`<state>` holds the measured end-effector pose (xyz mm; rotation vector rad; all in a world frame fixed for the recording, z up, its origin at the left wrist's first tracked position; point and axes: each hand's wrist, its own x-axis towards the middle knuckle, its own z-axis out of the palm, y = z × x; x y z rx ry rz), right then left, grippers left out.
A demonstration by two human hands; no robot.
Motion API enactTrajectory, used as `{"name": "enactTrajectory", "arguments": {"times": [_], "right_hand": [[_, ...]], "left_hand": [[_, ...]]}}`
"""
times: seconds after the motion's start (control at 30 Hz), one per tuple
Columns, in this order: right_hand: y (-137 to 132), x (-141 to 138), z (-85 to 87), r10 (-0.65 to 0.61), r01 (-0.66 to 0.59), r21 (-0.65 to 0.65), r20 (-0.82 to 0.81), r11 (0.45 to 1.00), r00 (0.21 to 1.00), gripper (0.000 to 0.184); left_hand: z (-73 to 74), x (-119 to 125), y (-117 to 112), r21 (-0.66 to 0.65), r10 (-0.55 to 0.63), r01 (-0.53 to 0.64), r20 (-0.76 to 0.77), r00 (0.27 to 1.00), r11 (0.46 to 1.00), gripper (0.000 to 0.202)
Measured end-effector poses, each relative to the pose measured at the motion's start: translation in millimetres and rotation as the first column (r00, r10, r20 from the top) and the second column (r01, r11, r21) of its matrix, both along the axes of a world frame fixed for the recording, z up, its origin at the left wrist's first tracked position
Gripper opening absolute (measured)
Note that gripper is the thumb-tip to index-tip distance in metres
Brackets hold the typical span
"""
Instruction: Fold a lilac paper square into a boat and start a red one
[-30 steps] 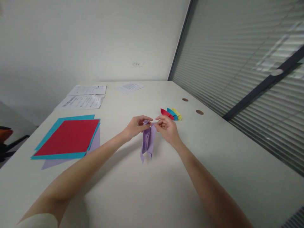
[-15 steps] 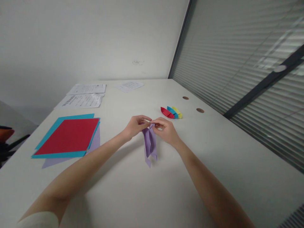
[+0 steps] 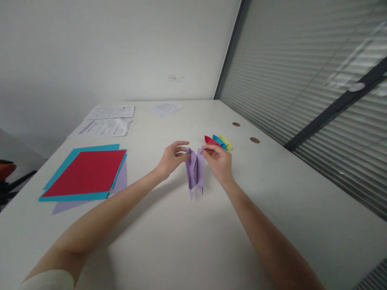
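White surface under everything. Left: red sheet atop blue sheets, purple sheet poking out beneath; printed papers beyond. Left hand: grip narrow, pinching purple fold at upper left corner. Right hand: grip narrow, pinching upper right corner. Purple fold between hands, pointed ends down, centre crease parted. Small folded pieces just past right hand. Step in hand, likely: working top corners apart. Next move seems to call for light, even pinch, no tearing.
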<state>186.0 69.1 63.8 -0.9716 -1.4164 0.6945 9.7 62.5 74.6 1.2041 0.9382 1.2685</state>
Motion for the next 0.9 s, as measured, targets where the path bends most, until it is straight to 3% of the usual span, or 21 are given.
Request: {"name": "enactTrajectory", "arguments": {"times": [0.13,0.43,0.57,0.77,0.9], "right_hand": [[-1,-1,-0.7,-0.014,0.012,0.046,0.045,0.999,0.999,0.013],[-6,-6,-0.4,-0.176,0.176,0.098,-0.009,0.979,0.984,0.012],[-5,-5,-1.3,-0.150,0.150,0.084,-0.004,0.985,0.989,0.014],[-9,0,8.8,-0.079,0.023,0.209,0.262,0.978,0.962,0.014],[-13,2,14.9,-0.079,-0.031,0.260,0.401,0.965,0.913,0.017]], "left_hand": [[-5.5,5,1,-0.068,0.065,-0.058,0.117,0.991,0.996,0.039],[-7.8,13,-7,-0.220,0.044,0.028,0.314,0.949,0.975,0.031],[-9.4,13,-6,-0.149,0.082,-0.043,0.268,0.960,0.988,0.030],[-7.7,11,-4,0.042,0.130,-0.132,0.050,0.990,0.990,0.029],[-6.8,11,-3,0.149,0.115,-0.112,-0.016,0.993,0.983,0.029]]}}
